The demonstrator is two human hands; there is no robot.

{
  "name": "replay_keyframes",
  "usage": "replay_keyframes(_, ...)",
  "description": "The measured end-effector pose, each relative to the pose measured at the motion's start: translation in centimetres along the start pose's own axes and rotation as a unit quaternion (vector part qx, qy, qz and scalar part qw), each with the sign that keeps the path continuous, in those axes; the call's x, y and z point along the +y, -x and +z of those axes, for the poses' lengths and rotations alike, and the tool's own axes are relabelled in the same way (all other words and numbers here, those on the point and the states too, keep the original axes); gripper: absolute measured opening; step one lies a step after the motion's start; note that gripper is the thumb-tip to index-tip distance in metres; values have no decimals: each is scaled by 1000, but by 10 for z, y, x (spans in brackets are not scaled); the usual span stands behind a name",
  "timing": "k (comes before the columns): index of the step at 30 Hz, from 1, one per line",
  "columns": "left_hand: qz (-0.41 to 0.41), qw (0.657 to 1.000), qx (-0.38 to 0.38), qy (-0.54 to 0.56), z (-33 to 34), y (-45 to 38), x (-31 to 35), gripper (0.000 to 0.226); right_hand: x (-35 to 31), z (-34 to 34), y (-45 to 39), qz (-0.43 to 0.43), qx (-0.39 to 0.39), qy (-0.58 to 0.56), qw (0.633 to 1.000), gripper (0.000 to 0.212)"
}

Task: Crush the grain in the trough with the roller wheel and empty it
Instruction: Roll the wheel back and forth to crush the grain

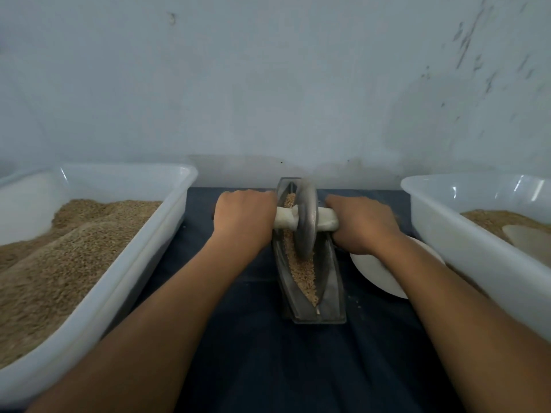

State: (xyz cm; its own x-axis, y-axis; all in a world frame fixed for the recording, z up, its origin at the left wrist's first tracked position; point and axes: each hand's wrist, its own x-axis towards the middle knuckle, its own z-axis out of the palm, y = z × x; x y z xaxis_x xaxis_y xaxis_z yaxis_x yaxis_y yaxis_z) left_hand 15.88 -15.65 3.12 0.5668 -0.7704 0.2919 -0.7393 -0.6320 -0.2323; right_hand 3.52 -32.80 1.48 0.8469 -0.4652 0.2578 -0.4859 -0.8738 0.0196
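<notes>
A dark boat-shaped metal trough lies lengthwise on the blue cloth, with tan grain along its groove. A grey roller wheel stands upright in the groove toward the far half, on a white-wrapped axle handle. My left hand grips the handle's left end. My right hand grips its right end. The wheel's far rim looks blurred.
A white tub heaped with grain stands at the left. Another white tub at the right holds grain and a pale scoop. A white bowl sits between the trough and the right tub. A wall rises right behind.
</notes>
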Motion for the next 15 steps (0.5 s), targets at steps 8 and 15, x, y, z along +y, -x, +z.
replay_keyframes(8, -5, 999, -43, 18, -8, 10, 0, 34, -5, -14, 7, 5, -60, -12, 998, 25)
replay_keyframes(15, 7, 996, -87, 24, -18, 16, -2, 35, -7, -30, 12, -21, -116, 0, 993, 24)
